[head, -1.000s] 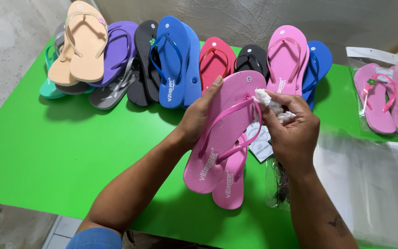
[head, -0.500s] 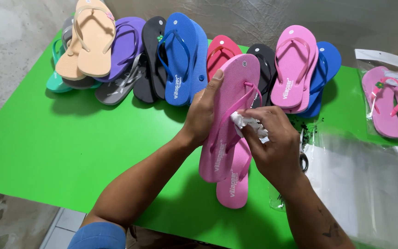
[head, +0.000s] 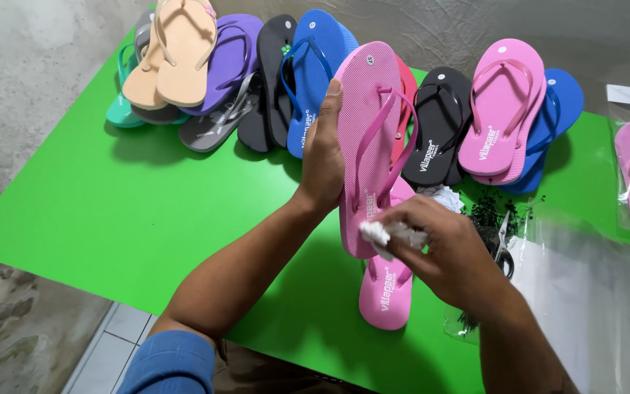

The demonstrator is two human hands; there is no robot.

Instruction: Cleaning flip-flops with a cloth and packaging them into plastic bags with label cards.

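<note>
Upright, pink flip-flop (head: 367, 138) between hands.

Big bare patch of green desk (head: 147, 211) on the left, row of flip-flops (head: 293, 80) blocking the back, scissors (head: 503, 248) and plastic bags (head: 592, 292) crowding the right

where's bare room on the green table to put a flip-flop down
The widest bare patch of the green table is left of the left hand, below the row of flip-flops. It is crowded along the far edge and right of the right hand: scissors, clear bags.
</note>
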